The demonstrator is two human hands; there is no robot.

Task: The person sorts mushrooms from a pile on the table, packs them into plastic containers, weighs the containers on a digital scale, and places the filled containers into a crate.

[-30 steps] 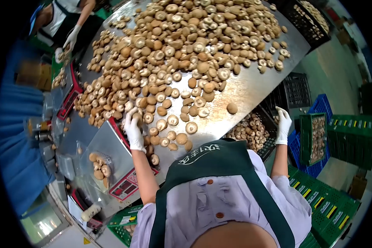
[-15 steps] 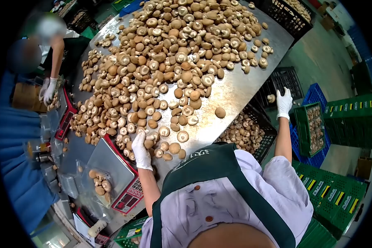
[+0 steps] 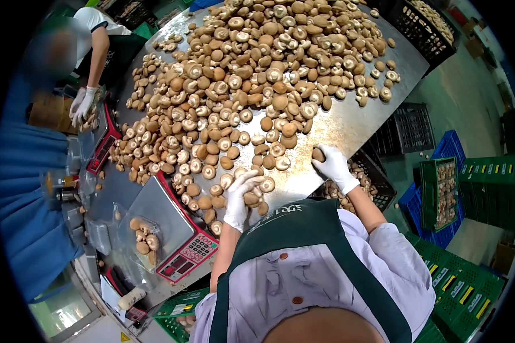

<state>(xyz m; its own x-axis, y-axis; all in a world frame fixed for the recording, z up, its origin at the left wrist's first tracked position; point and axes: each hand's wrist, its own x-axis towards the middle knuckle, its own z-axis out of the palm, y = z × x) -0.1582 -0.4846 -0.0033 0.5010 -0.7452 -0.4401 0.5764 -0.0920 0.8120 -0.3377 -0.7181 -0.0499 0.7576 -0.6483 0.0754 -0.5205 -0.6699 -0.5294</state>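
Gloved in white, my right hand (image 3: 334, 169) is over the table's near right edge, its fingers closed on a brown-capped mushroom (image 3: 319, 154). My left hand (image 3: 242, 197), also gloved, lies among loose mushrooms at the near edge of the big mushroom pile (image 3: 229, 86). Its fingers look stretched and apart. One mushroom (image 3: 251, 198) sits against its palm side, and whether the hand grips it is not clear. Below my right hand, a black crate (image 3: 377, 171) full of mushrooms is partly hidden by the hand and forearm.
Left of me, a red-framed scale (image 3: 171, 211) stands beside a clear bag of mushrooms (image 3: 145, 237). A co-worker's gloved hands (image 3: 83, 106) are at another scale (image 3: 103, 143). Another black crate (image 3: 409, 128) and stacked green crates (image 3: 489, 188) stand to the right.
My right hand has come in from beyond the crates to the table edge and now holds a mushroom. My left hand has shifted right, its fingers spreading. The view has turned slightly.
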